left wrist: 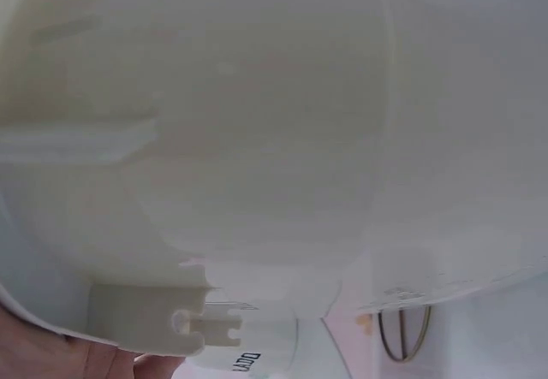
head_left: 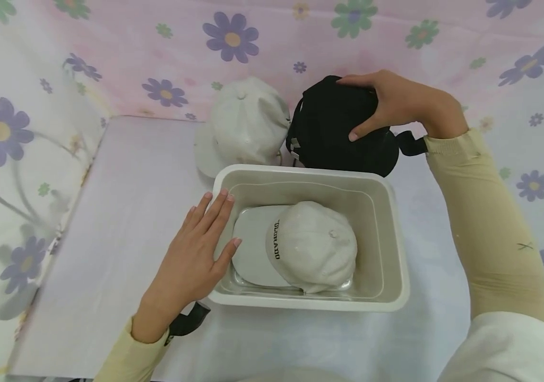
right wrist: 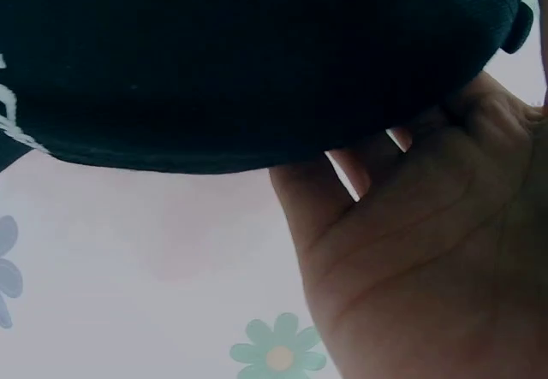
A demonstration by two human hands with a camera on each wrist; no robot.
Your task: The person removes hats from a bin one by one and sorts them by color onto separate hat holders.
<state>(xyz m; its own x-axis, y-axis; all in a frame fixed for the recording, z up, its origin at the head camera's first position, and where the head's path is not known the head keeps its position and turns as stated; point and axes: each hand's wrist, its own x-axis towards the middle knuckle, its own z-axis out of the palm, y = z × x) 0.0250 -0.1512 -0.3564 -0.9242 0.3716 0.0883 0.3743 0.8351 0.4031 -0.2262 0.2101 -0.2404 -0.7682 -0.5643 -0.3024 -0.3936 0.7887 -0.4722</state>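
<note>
My right hand (head_left: pixel 398 103) grips a black cap (head_left: pixel 324 124) behind the bin, its thumb on the near side and its fingers over the far side. In the right wrist view the palm and fingers (right wrist: pixel 312 204) lie against the dark cloth, and a bit of white lettering shows at the left. My left hand (head_left: pixel 195 254) rests at the left rim of a cream plastic bin (head_left: pixel 310 304), fingers straight. Inside the bin lies a white cap (head_left: pixel 317 246) with dark lettering, crown up and brim to the left, partly covering other pale brims.
Another white cap (head_left: pixel 248 124) sits behind the bin, left of the black one, brim to the left. White cloth (head_left: pixel 123 212) covers the table. Flower-print curtains (head_left: pixel 276 32) stand close at the back and on both sides.
</note>
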